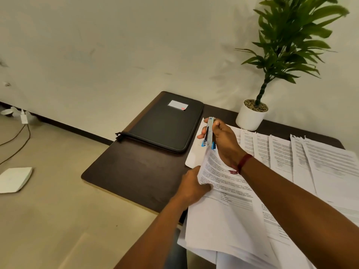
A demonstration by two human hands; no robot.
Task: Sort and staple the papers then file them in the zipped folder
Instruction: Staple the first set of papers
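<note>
No writing can be read: the print on the papers is too small, and the white label (178, 104) on the folder shows only a red spot at its lower right corner.

There is one black folder (167, 127), zipped shut and lying flat at the far left corner of the dark table (136, 171), just above the centre of the frame. Its zip pull hangs at the table's left edge. One grey and blue stapler (209, 133) stands nearly upright in the right hand (223, 140), whose fingers are wrapped round it. Its blue lower end meets the top corner of the bundle of papers (223, 181); whether it bites the paper I cannot tell. The left hand (192, 185) pinches the bundle's left edge, thumb on top, at centre frame. A red wristband (244, 162) sits on the right wrist.

About five overlapping sheets (281, 152) fan across the right of the table, reaching its right edge. One plant (287, 45) in a white pot (250, 117) stands at the back, near the fan.

Bare tabletop lies between the folder and the near left edge. On the floor at the left are one flat white box (13, 179) and cables (25, 133).
</note>
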